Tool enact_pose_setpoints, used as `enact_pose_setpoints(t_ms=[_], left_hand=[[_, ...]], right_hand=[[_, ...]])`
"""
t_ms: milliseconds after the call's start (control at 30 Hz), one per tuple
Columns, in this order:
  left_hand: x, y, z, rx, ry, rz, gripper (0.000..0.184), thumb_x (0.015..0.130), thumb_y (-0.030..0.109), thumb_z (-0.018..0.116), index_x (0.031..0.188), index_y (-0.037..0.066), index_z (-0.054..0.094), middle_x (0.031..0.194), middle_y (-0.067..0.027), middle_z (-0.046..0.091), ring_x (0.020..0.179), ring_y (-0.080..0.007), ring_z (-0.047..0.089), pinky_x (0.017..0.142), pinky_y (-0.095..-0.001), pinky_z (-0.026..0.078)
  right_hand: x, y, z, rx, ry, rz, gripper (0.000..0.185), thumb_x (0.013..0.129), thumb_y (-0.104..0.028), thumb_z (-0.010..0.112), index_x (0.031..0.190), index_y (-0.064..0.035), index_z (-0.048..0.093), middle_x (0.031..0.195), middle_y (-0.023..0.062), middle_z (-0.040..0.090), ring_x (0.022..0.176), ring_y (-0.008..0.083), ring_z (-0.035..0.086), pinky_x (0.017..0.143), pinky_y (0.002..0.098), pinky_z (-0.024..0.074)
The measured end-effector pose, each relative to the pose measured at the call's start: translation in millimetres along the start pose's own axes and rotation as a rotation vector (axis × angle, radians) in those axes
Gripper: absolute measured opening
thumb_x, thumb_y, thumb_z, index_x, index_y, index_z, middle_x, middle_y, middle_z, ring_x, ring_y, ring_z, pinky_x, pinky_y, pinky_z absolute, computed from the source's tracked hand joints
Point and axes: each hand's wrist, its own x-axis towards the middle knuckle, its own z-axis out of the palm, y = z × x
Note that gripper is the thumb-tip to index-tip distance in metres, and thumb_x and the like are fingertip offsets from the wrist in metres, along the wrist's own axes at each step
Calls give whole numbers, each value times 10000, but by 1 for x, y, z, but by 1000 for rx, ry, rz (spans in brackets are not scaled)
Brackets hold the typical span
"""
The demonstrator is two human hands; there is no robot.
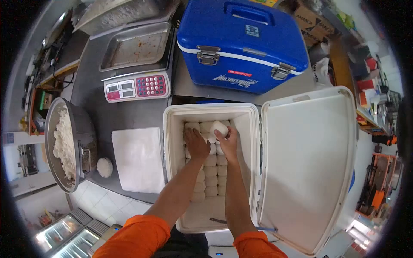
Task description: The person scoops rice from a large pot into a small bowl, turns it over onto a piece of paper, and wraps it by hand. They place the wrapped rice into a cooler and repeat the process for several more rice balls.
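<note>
Inside an open white cooler, several rounded white portions that look like dough balls lie in rows. My right hand grips one white dough ball between thumb and fingers, above the far end of the rows. Beside it, my left hand rests with fingers stretched out and spread on the portions at the far left. The hands and forearms cover some of the portions beneath them.
A big pot of white mass stands at left, a white ball beside it. White sheets lie on the counter, below a scale with a metal tray. A blue cooler stands behind; the white lid is swung open rightward.
</note>
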Motion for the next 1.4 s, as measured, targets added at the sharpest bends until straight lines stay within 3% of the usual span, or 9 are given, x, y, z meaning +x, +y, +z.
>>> enact_pose_setpoints(t_ms=[167,333,400,700,833,967,1100,1200,1400], left_hand=[[-22,-9,-2,-266,-194,-158,660,910,195,571,1444,-98,316,1492,-287,323,1400,-439,282,1174,-510,213],[-38,-8,23,-224,-169,-227,649,931,187,549,1450,-102,287,1498,-289,311,1394,-444,289,1173,-515,213],[-46,-11,35,-106,-48,-123,652,939,187,544,1453,-104,271,1499,-289,307,1394,-446,289,1174,-514,213],[-36,19,-60,-691,-126,-526,654,944,161,548,1454,-103,235,1495,-318,258,1409,-463,223,1177,-503,208],[-83,3,-152,-767,-294,131,594,935,147,598,1428,-36,323,1432,-252,376,1356,-409,354,1118,-476,318],[-127,-58,-249,-966,-407,320,457,928,133,617,1323,-34,458,1264,-211,564,1194,-346,551,1002,-452,445],[-180,-147,-276,-1074,-435,-539,262,962,139,592,1167,-22,562,951,-114,700,915,-227,680,825,-329,524],[-219,-233,-246,-1293,-274,-960,232,964,170,563,1093,-23,576,891,-88,653,836,-166,632,707,-290,499],[-237,-371,-219,-1612,-110,-1310,136,944,170,508,925,46,558,814,-45,599,732,-131,556,616,-265,409]], right_hand=[[16,43,34,-50,-135,-70,708,808,-218,834,1251,113,392,1127,193,600,970,203,626,730,293,565],[12,16,76,-141,-228,48,858,764,-366,846,1304,130,400,1149,280,614,1053,309,634,925,351,501],[17,10,83,-449,-281,-284,672,818,-318,807,1251,96,505,1176,224,643,1033,254,656,901,333,508],[7,-13,81,-490,-311,-134,366,880,-276,715,993,72,733,969,263,711,944,325,712,823,364,549],[7,23,52,-355,-312,-234,353,920,-184,653,1171,65,656,1029,145,719,909,225,702,773,311,550],[-61,-69,17,84,-5,151,271,981,-230,602,1105,8,645,982,73,695,847,127,637,763,283,529],[-145,-168,53,142,58,44,267,997,-230,576,1107,5,638,972,65,689,852,126,633,778,287,526],[-205,-174,115,23,-109,-472,146,929,-70,620,1051,10,614,974,99,682,908,155,653,760,281,537],[-304,-105,292,-362,-514,-641,913,678,-272,908,1375,-3,384,1313,184,528,1201,312,541,958,417,486]])
